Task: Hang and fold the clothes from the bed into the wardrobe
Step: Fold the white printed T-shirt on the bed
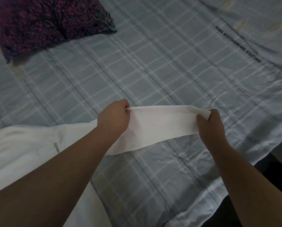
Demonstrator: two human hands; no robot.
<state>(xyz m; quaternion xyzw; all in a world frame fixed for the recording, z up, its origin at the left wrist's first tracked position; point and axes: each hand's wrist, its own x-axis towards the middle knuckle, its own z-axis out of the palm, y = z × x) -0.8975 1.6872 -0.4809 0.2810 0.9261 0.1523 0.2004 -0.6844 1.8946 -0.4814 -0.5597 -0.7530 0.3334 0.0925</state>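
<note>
Looks early on: left hand (114,117) and right hand (208,123) both pinch one white garment (158,126) stretched over the bed (153,66), purple knit (43,22) untouched, wardrobe not in sight.

A single head-worn camera looks forward and steeply down, close over the bed (153,63).

Dim, flat, bluish light. Motion blur softens the whole bed sheet (153,63), worst toward 1 o'clock, where the printed lettering (237,45) smears. The white garment (153,126) casts a faint shadow beneath itself.
</note>
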